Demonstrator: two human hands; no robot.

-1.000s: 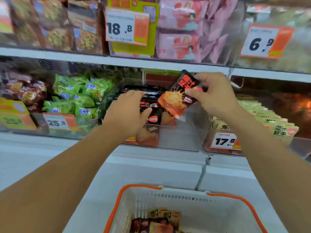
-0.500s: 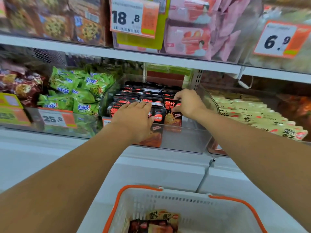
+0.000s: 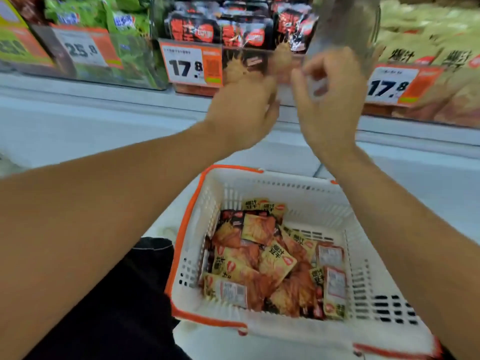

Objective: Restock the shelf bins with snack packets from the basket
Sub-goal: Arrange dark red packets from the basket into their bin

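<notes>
A white basket with an orange rim [image 3: 285, 185] sits low in the middle, with several yellow and black snack packets [image 3: 275, 258] piled inside. Above it, a clear shelf bin [image 3: 291, 74] holds black and red packets [image 3: 233, 32] behind a 17.8 price tag [image 3: 191, 64]. My left hand [image 3: 244, 113] and my right hand [image 3: 330, 100] hover side by side in front of this bin, above the basket. Both are blurred by motion, their fingers loosely curled, and neither holds anything.
A bin of green packets [image 3: 114, 19] with a 25.8 tag stands to the left. A bin of pale yellow packets [image 3: 426, 53] with a 17.8 tag stands to the right. A white ledge [image 3: 78, 126] runs below the bins. Dark clothing [image 3: 124, 294] shows beside the basket.
My right hand has let go of the black packet in the middle bin. Both hands have pulled back out of the bin, and my view has tipped down onto the basket.
</notes>
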